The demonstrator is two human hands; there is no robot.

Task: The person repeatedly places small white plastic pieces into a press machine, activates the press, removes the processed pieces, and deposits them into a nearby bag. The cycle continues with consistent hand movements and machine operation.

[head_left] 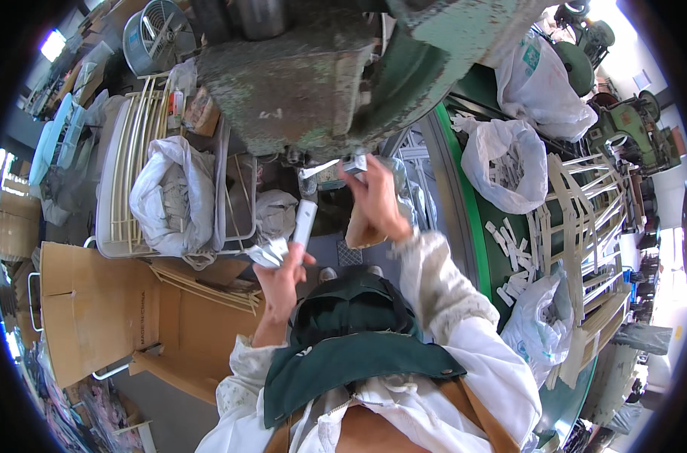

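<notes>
My left hand point(281, 283) is closed round a bunch of white flat strips point(268, 253). One longer white strip point(304, 223) sticks up from its fingers toward the machine. My right hand point(377, 198) is raised to the lower edge of a worn green machine point(283, 98), its fingers pinched at a small pale piece point(352, 164) that they partly cover. Left of those fingers, another thin white piece point(320, 168) lies at the machine's working spot. The machine body hides what is behind and above that spot.
A white sack of strips point(176, 198) rests beside bent pale rods point(141, 151) on the left, above an opened cardboard box point(94, 309). At right, a green-edged bench point(472, 219) carries loose white strips point(514, 253), an open white sack point(503, 166) and pale slatted frames point(585, 196).
</notes>
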